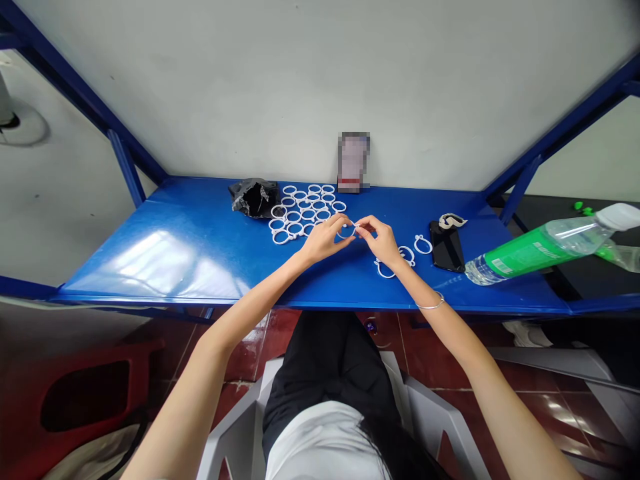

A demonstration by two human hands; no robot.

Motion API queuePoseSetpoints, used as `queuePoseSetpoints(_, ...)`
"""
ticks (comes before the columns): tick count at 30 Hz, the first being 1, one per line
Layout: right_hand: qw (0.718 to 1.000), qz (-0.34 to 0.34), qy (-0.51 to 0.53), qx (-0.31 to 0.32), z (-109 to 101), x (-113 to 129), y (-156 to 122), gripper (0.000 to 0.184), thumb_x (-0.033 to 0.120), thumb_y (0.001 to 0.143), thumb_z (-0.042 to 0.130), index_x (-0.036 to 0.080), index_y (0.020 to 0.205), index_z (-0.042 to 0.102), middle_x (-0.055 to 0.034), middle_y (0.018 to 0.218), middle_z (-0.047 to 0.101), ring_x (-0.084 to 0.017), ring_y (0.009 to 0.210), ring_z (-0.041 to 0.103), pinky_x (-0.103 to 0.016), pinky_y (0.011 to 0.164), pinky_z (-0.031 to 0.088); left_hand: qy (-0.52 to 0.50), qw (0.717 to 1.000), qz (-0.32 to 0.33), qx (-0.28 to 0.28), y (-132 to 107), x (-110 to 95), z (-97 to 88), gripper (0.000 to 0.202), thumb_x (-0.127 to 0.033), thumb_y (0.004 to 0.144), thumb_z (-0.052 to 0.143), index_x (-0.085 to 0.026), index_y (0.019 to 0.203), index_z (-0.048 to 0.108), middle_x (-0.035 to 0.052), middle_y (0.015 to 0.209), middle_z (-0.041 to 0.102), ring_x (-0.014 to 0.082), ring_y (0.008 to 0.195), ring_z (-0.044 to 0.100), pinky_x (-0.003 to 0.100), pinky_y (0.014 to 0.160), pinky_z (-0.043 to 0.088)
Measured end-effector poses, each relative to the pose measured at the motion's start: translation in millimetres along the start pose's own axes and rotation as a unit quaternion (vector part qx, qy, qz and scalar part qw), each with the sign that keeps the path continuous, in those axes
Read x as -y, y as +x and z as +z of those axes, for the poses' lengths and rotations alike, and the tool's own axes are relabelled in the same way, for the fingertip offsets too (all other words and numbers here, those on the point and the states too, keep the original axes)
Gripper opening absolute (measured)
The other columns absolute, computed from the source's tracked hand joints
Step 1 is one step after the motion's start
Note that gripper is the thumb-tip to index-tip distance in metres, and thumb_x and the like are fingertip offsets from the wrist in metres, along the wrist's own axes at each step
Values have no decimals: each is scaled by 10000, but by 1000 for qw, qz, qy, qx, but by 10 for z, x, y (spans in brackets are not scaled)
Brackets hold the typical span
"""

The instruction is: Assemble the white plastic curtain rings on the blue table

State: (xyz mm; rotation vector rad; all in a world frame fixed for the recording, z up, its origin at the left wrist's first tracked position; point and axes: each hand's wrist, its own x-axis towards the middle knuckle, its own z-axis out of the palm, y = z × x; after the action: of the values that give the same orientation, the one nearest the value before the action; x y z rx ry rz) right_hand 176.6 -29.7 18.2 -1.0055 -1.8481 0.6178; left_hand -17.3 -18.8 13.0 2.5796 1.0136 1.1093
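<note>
Between my two hands is a white plastic ring (346,231), raised a little over the blue table (200,247). My left hand (325,239) is closed around the ring's left side, with its fingers over the top. The thumb and fingertips of my right hand (379,238) pinch the ring's right end. Just beyond my left hand lie several joined-looking rows of white rings (309,215). Near my right wrist are a few loose rings (407,255), and another ring (423,245) with a small open clasp lies further right.
A torn black plastic bag (255,198) stands left of the rings. A phone (354,163) leans on the wall. On the right are a dark phone (447,247), a white coiled strap (453,221) and a green-labelled bottle (540,250). Blue metal struts (127,167) frame the table.
</note>
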Motion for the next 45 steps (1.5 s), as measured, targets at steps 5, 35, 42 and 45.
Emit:
queuePoseSetpoints(5, 999, -23, -28, -7, -6, -19, -6, 266, 470, 950, 537, 231, 878, 627, -30, 840, 689, -197, 749, 652, -329, 739, 515, -13, 1000, -2, 5, -4, -7, 0, 201, -359, 943, 547, -192, 1055, 547, 72, 1115, 636, 109, 752, 631, 208, 609, 483)
queuePoseSetpoints(35, 995, -49, -87, -6, -25, 5, -11, 348, 528, 972, 469, 242, 845, 622, -41, 804, 691, -191, 693, 633, -315, 669, 479, -66, 998, -7, 12, -6, -8, 9, 207, -371, 946, 542, -188, 1042, 550, 74, 1091, 636, 100, 720, 606, 223, 633, 503)
queuePoseSetpoints(42, 998, -30, -49, -10, -14, 54, -17, 305, 518, 944, 526, 235, 949, 641, -44, 839, 703, -192, 728, 653, -316, 676, 525, -22, 1000, -6, -4, -3, -11, -1, 188, -330, 936, 555, -194, 1066, 542, 73, 1120, 634, 111, 763, 634, 214, 621, 497)
queuePoseSetpoints(45, 998, -34, -46, -12, -11, 55, -21, 294, 504, 940, 538, 231, 969, 642, -44, 828, 697, -190, 720, 650, -316, 667, 525, 0, 1000, 0, -15, -1, -26, -5, 186, -313, 932, 558, -195, 1075, 539, 74, 1129, 634, 113, 776, 642, 209, 611, 491)
